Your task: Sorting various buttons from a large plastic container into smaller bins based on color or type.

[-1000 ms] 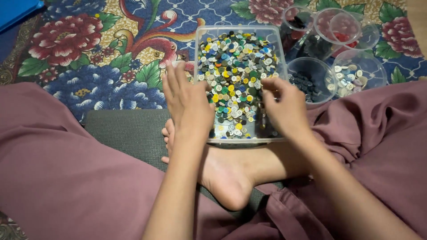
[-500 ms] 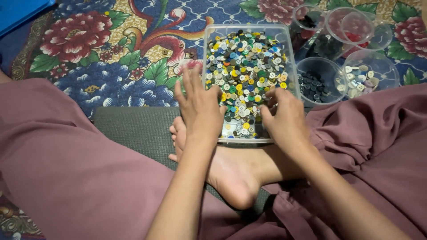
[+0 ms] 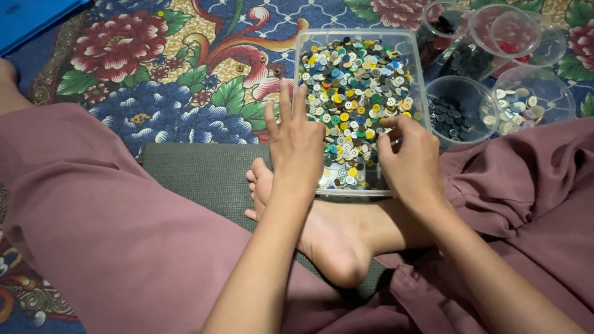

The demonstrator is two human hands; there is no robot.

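Note:
A clear rectangular plastic tub (image 3: 419, 74) full of mixed coloured buttons (image 3: 352, 80) stands on the floral rug in front of my crossed legs. My left hand (image 3: 296, 145) lies flat at the tub's near left corner, fingers spread and pointing away from me, holding nothing. My right hand (image 3: 413, 161) hovers over the buttons at the tub's near right part with its fingers curled together in a pinch. Whether a button is between the fingertips is hidden.
Right of the tub stand round clear cups: one with dark buttons (image 3: 455, 114), one with pale buttons (image 3: 526, 105), others with red and black ones (image 3: 501, 34) behind. My bare foot (image 3: 322, 235) rests on a grey mat (image 3: 198, 176). A blue sheet (image 3: 25, 15) lies far left.
The view has shifted, so the tub sits further right in frame. My left hand has lifted its fingers slightly and spread them. My right hand stays over the tub's near right part.

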